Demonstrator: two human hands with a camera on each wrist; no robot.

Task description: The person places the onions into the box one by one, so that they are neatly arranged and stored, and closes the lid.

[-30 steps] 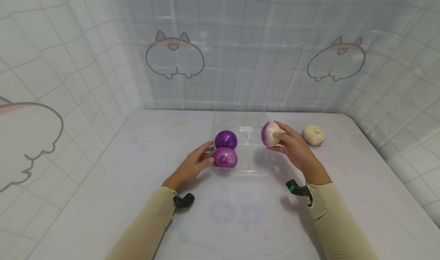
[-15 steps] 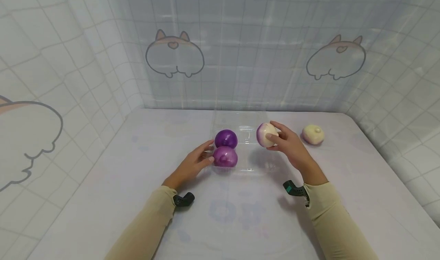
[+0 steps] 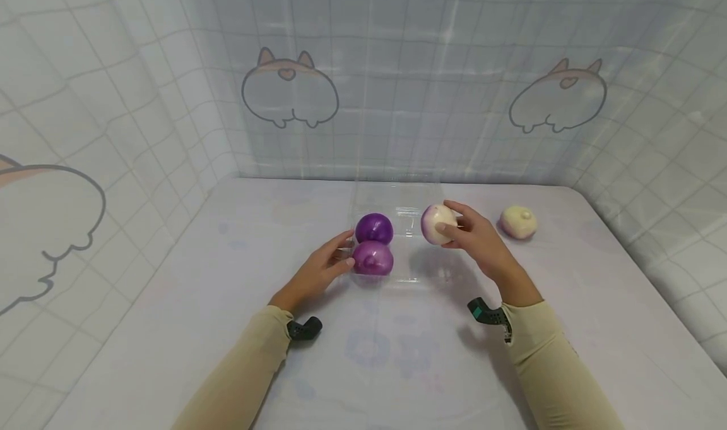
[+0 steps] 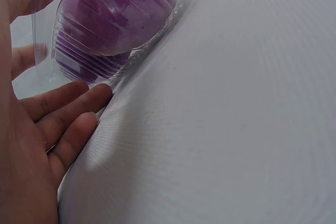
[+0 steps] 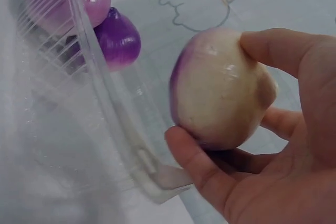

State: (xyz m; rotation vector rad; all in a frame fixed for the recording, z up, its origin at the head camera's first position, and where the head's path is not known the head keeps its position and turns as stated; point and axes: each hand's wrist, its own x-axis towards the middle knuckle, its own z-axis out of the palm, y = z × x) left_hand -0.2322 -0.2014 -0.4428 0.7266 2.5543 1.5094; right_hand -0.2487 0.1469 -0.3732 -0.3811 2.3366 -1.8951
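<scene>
Clear plastic clamshell container (image 3: 406,262) near the bench's far edge, walls barely visible, outline hard to trace. Two purple onions (image 3: 373,257) inside, at its left end. Left hand (image 3: 320,271), fingers straight, touching the container's left wall. Right hand (image 3: 477,240) gripping one white-and-purple turnip (image 3: 436,223) above the container's right half. One pale turnip (image 3: 518,221) toward the far right corner.

I see a cream-and-purple onion (image 3: 438,223) pinched between my right thumb and fingers, lifted over the clear plastic box (image 3: 397,253). Two glossy purple onions (image 3: 373,245) sit inside, just past my left fingertips.
</scene>
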